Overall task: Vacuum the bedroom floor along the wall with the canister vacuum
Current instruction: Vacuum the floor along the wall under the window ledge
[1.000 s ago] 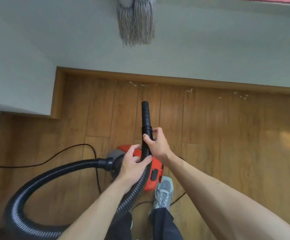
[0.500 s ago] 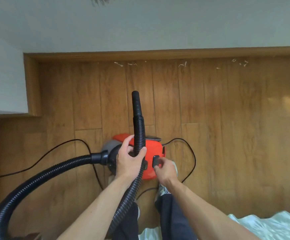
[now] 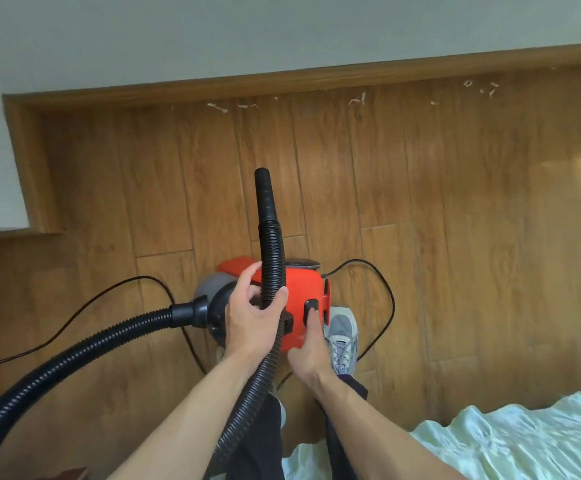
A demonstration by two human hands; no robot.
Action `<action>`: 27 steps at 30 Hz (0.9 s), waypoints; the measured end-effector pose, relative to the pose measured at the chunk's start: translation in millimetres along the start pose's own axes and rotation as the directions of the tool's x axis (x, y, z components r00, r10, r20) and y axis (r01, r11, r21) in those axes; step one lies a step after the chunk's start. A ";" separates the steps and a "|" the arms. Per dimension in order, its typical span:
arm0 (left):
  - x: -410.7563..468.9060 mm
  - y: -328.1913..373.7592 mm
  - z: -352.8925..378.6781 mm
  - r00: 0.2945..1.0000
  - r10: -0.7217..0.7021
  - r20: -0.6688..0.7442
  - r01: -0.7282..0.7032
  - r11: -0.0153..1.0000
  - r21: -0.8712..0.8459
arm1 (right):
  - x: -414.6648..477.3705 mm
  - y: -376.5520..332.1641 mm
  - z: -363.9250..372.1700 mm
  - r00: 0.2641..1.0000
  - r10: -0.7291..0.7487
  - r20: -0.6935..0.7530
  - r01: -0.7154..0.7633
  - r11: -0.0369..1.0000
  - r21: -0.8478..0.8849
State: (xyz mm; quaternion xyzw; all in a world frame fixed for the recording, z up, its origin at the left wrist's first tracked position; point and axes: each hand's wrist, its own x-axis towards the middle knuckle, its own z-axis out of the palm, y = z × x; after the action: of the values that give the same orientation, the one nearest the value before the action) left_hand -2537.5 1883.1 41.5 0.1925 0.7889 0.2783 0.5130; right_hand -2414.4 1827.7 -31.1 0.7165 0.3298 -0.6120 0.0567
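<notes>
Below the head camera, the red canister vacuum (image 3: 299,289) sits on the wood floor (image 3: 455,202). The left hand (image 3: 252,315) has its grip wrapped around the ribbed black hose (image 3: 272,258), whose long axis runs 6 to 12 o'clock, nozzle (image 3: 264,192) pointing at 12 toward the baseboard (image 3: 316,77). The right hand (image 3: 308,355) holds nothing, one finger pressing the black button (image 3: 311,304). White scraps (image 3: 356,99) lie along the baseboard.

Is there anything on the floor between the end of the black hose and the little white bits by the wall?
Nothing visible. From the nozzle to the white scraps along the baseboard there is only bare wood floor. The power cord lies back beside the vacuum, out of that path.
</notes>
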 end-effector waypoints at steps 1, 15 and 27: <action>1.0 -1.5 -1.1 1.000 -0.004 0.005 0.004 1.000 -0.007 | -0.1 -1.5 1.4 1.000 0.003 0.008 -0.003 1.000 -0.014; 14.7 -22.4 -2.9 1.000 0.014 0.016 -0.015 0.999 0.034 | 8.9 -8.6 21.2 1.000 0.022 0.002 -0.020 0.917 -0.399; -17.8 -0.6 -12.6 0.999 -0.025 0.022 0.026 0.999 -0.028 | 13.1 -160.6 -59.5 0.996 -0.067 0.052 0.054 0.976 0.211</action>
State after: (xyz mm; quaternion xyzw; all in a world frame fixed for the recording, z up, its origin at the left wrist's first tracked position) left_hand -2541.9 1869.1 57.6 0.1782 0.7815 0.2809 0.5278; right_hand -2451.0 1986.4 23.3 0.6899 0.2835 -0.6655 -0.0280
